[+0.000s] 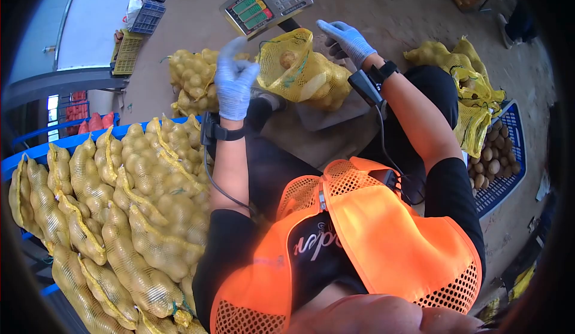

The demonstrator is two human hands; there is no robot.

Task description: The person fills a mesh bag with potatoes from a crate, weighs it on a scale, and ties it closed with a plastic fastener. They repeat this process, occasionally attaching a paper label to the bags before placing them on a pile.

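Observation:
A yellow mesh bag of potatoes (326, 82) leans on the scale platform (332, 117) with its mouth wide apart, and a single potato (288, 58) shows inside the netting. My left hand (234, 82), in a pale glove, is just left of the bag's mouth, fingers apart and partly blurred, holding nothing. Above the bag's right side is my right hand (348, 39), also gloved, with its fingers stretched out toward the left and nothing visible in them. Beyond the hands stands the scale's display (266, 3) with green readouts and a keypad.
Filled mesh bags (132, 214) are stacked on a blue-framed rack at left. More bags lie behind my left hand (194, 76) and at right (449, 58). A blue crate (516, 148) holds loose potatoes. Another person's shoe (505, 32) shows at upper right.

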